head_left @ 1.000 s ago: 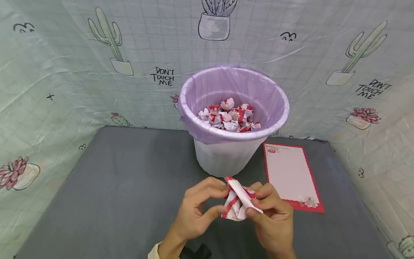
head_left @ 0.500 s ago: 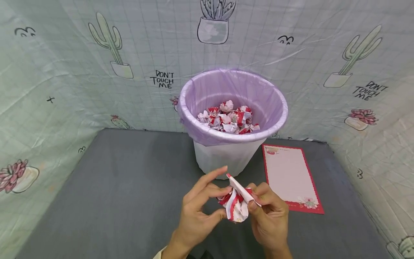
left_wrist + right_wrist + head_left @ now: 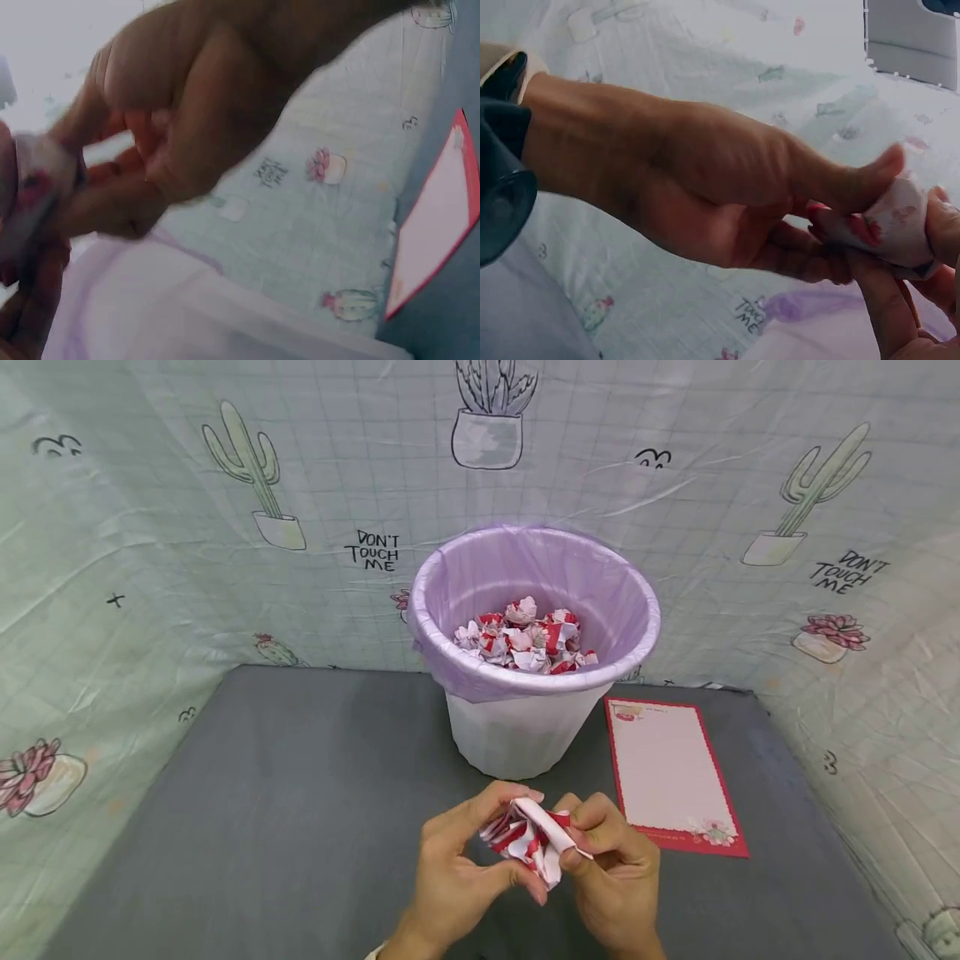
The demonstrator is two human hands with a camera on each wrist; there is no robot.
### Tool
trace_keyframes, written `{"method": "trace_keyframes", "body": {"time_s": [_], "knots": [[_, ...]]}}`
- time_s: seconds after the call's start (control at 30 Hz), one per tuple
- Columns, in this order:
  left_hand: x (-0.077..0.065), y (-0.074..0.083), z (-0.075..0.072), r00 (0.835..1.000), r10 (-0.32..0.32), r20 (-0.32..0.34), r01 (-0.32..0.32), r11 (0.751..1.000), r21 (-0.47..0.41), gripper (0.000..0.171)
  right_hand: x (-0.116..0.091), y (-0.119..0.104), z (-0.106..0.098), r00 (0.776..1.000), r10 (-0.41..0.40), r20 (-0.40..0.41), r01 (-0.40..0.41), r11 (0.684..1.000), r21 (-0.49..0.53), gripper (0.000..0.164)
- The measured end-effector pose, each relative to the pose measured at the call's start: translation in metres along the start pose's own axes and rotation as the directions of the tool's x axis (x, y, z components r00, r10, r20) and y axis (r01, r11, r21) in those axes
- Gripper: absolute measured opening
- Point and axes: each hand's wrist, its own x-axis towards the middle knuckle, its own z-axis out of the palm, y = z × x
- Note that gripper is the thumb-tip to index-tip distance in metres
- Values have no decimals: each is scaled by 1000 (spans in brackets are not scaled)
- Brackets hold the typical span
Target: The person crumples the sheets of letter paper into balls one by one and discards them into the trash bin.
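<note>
Both hands hold a partly crumpled sheet of red-bordered white paper (image 3: pixel 546 847) in front of the bin in the head view. My left hand (image 3: pixel 456 864) grips its left side, the thumb below and the fingers along the top. With curled fingers and thumb, my right hand (image 3: pixel 618 877) pinches the folded right edge. The same crumpled paper (image 3: pixel 904 221) shows between the fingers at the right of the right wrist view. In the left wrist view it is blurred and partly cut off at the left edge.
A white bin (image 3: pixel 513 739) with a purple liner (image 3: pixel 607 585) stands behind the hands, with several crumpled paper balls (image 3: pixel 525 635) inside. A flat red-bordered sheet (image 3: pixel 671 768) lies right of the bin on the grey table (image 3: pixel 300 793). A cactus-print curtain (image 3: pixel 315 468) surrounds the table.
The paper has become more bunched, its left side gathered inward. My left index finger lifted off, then came back over the top edge. Both hands are slightly lower in the head view.
</note>
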Motion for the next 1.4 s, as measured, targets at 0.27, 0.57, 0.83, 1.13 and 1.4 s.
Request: {"method": "trace_keyframes", "body": {"time_s": [0.27, 0.57, 0.83, 1.13, 1.4], "knots": [[-3, -4, 6, 993, 100, -59, -103, 993, -60, 28, 1, 1, 9, 989, -132, -68, 123, 985, -122, 14], [3, -7, 2, 977, 188, 97, -195, 978, 76, 35, -4, 4, -1, 982, -59, -177, 33, 988, -149, 15], [6, 4, -9, 881, 174, 439, -299, 925, 233, 33, -5, -6, -26, 959, 249, -132, -236, 966, 105, 22], [9, -18, -10, 837, 399, 374, -472, 873, 124, 27, -7, -7, -34, 932, 358, -51, -338, 911, 236, 26], [6, -29, -11, 840, 509, 189, -526, 848, 56, 34, -11, -7, -19, 966, 251, -58, -254, 965, -66, 19]]}}
